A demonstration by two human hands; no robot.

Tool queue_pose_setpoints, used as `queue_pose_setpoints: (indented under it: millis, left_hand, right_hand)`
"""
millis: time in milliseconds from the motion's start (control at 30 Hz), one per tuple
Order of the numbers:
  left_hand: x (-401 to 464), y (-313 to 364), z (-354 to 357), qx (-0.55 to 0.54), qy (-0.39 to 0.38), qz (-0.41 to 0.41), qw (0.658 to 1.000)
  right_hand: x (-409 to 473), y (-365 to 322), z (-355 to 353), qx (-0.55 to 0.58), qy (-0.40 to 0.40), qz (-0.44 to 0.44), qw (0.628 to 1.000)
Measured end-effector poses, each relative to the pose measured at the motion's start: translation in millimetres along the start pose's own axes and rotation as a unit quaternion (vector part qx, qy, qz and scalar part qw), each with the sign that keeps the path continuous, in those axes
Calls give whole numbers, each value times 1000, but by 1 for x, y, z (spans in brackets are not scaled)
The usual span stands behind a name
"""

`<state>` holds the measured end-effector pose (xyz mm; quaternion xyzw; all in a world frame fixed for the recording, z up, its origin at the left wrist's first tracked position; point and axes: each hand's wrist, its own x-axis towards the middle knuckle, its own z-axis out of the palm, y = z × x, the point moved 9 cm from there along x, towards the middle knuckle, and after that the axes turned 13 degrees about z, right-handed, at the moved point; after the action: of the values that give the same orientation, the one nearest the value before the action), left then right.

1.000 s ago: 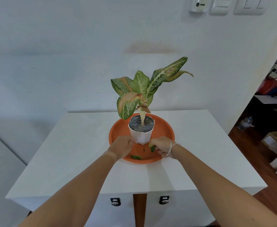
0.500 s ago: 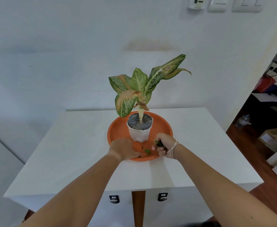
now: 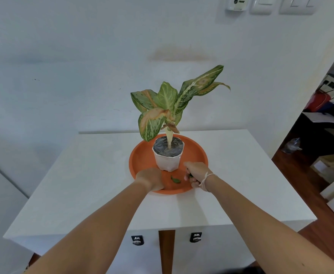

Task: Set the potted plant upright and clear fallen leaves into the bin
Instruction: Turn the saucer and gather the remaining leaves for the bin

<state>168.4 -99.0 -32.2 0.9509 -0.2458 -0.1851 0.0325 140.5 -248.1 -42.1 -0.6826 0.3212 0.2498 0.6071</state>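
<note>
A potted plant with green and pink speckled leaves stands upright in a white pot on a round orange tray. One small green fallen leaf lies on the tray's near part, between my hands. My left hand rests fingers-down on the tray's near left rim; what it holds is hidden. My right hand is closed over the tray's near right side, with dark green leaf bits showing in its fingers. No bin is in view.
The tray sits on a white table against a white wall. Two drawer pulls show below the front edge. To the right, a doorway opens onto a wooden floor with boxes and bags.
My right hand lifted a leaf piece off the tray by the pot and closed on it. My left hand slid back from the pot to the near rim. One leaf stays on the tray.
</note>
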Motion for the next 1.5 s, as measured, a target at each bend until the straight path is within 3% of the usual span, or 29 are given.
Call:
queue_pose_setpoints:
  millis: [167,300,433,533,600,733,900,1033,1267,1500]
  left_hand:
    - [-9,-4,-12,-80,43,-5,996]
    - [-17,-17,-25,-252,111,-24,961]
    - [-20,-39,-22,-389,161,-64,905]
    - [-26,-45,-21,-449,186,-81,870]
    - [-30,-45,-22,-473,195,-82,856]
    - [-34,-49,-22,-488,217,-93,840]
    - [-38,-61,-9,-612,229,-141,744]
    - [-42,-69,-7,-639,265,-145,708]
    - [-34,-63,-3,-673,264,-128,679]
    - [-29,-65,-2,-672,260,-134,680]
  right_hand:
    - [-8,-7,7,-86,-5,-31,996]
    - [-11,-16,12,-188,15,-66,980]
    - [-14,-31,26,-368,68,-165,912]
    - [-16,-30,38,-495,83,-194,843]
    - [-14,-29,42,-535,89,-205,815]
    - [-8,-27,43,-551,100,-215,800]
    - [-14,-30,44,-581,119,-253,765]
    - [-21,-30,46,-592,129,-273,747]
    - [-18,-27,49,-595,125,-268,748]
    - [-19,-25,54,-587,146,-288,742]
